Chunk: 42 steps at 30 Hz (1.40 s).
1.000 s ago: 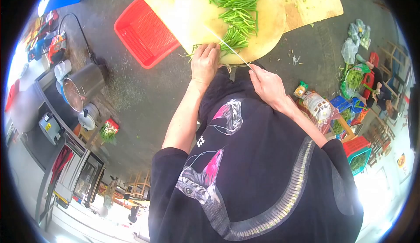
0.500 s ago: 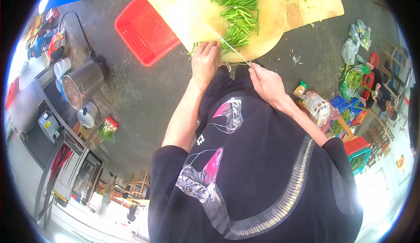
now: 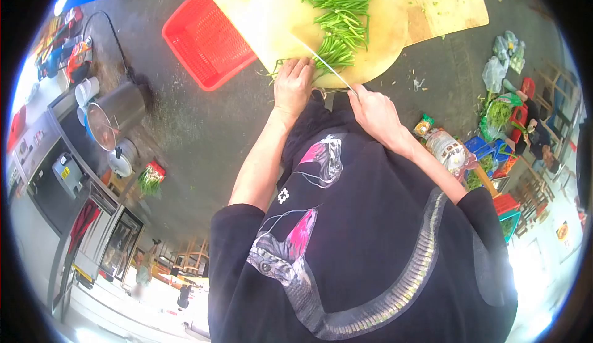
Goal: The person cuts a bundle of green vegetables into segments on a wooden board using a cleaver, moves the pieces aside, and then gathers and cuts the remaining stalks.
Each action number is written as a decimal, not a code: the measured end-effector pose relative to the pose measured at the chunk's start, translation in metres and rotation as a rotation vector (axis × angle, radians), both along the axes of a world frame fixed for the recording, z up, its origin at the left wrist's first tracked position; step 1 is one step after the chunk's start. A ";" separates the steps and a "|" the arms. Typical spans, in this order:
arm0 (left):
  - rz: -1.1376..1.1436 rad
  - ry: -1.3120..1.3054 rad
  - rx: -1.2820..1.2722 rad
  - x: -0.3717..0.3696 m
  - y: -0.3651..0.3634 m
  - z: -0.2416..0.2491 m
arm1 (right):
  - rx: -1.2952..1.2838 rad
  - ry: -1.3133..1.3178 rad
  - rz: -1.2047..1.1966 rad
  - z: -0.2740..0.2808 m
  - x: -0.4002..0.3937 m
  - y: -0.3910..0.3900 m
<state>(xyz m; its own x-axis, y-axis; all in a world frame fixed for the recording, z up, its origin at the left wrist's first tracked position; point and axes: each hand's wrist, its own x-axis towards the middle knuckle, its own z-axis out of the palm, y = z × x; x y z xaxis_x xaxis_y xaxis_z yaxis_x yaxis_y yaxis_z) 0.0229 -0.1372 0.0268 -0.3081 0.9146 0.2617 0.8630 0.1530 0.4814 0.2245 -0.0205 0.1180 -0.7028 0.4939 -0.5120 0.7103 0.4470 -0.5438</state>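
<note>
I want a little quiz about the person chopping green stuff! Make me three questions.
1. True or false: the right hand holds the knife.
2. What colour is the basket beside the round board? A) red B) blue C) yellow
3. Fill in: the left hand presses down on the green ____ at the board's near edge.

Key: 1 true; 2 A; 3 stalks.
</note>
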 end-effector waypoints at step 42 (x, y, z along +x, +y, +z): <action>-0.003 -0.004 0.068 -0.065 0.022 -0.024 | 0.033 0.268 -0.363 -0.024 -0.027 -0.019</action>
<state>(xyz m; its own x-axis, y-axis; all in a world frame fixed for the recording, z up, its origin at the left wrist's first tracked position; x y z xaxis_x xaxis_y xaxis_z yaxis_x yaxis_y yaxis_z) -0.0422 -0.1150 0.0031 -0.3064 0.8957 0.3223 0.8616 0.1170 0.4940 0.1977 -0.0393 0.0944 -0.5865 0.7459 -0.3157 0.6603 0.2146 -0.7196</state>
